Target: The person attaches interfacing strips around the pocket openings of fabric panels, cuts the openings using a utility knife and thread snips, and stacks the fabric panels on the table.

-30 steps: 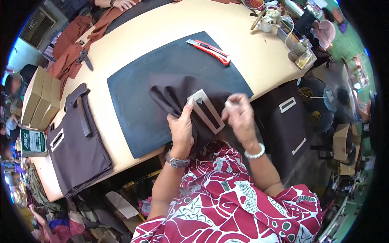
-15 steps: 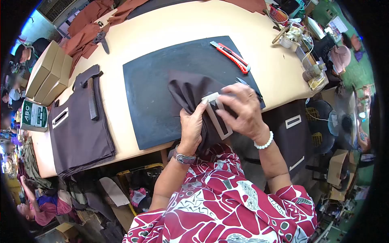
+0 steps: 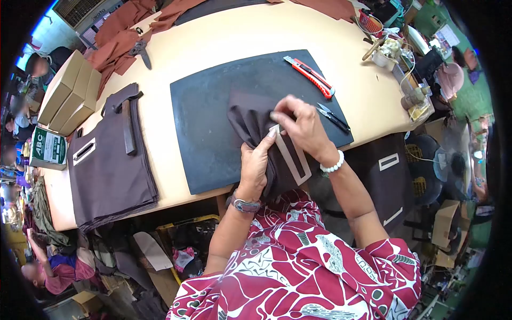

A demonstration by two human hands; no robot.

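Dark brown fabric [image 3: 249,118], bunched into folds, lies partly on a black cutting mat [image 3: 205,133] and hangs over the table's near edge. My left hand [image 3: 255,166] grips it, the thumb pressed on the upper corner of a pale beige rectangular frame [image 3: 287,156] on the cloth. Just above that corner is my right hand [image 3: 303,125], its fingers curled and the thumb and fingertips drawn together. Whatever they pinch, if anything, is too small to make out. Small black-handled thread snips [image 3: 335,118] and a red utility knife [image 3: 310,77] rest on the mat's right side.
At left, stacked dark brown pieces [image 3: 114,173] carry a dark strap [image 3: 128,128]. Cardboard boxes [image 3: 69,96] and a green ABC box [image 3: 48,146] stand beyond. Rust-coloured cloth [image 3: 114,50] lies at the back, near dark shears [image 3: 141,52]. Another framed panel [image 3: 392,184] hangs at right.
My right hand has moved left and up, from spread over the frame to fingers drawn together by its top corner. My left hand keeps its grip. The snips are now more exposed.
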